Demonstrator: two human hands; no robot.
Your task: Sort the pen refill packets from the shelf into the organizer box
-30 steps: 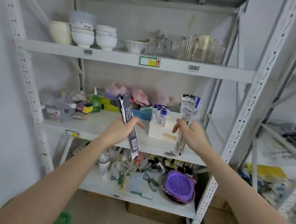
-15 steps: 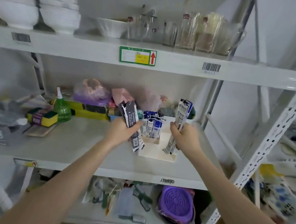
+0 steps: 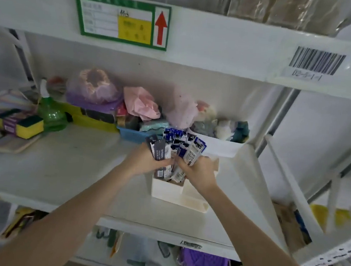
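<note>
A white organizer box (image 3: 170, 193) stands on the middle shelf (image 3: 62, 170), right of centre. Several blue-and-white pen refill packets (image 3: 177, 138) stick up from its back compartment. My left hand (image 3: 145, 161) grips dark grey refill packets (image 3: 159, 150), whose lower ends reach into the box. My right hand (image 3: 198, 171) grips white refill packets (image 3: 193, 153) beside them, also dipping into the box. The two hands touch above the box. The packets' lower ends are partly hidden by my fingers.
Behind the box sit a white bin (image 3: 223, 146) of cloths, a blue basket (image 3: 131, 134), pink and purple bags (image 3: 141, 103), a green spray bottle (image 3: 50, 113) and sponges (image 3: 27, 126). The upper shelf edge (image 3: 222, 46) hangs close overhead. A purple strainer (image 3: 204, 263) lies on the shelf below.
The camera has moved closer to the shelf. Both hands have come together and lowered their packets into the organizer box.
</note>
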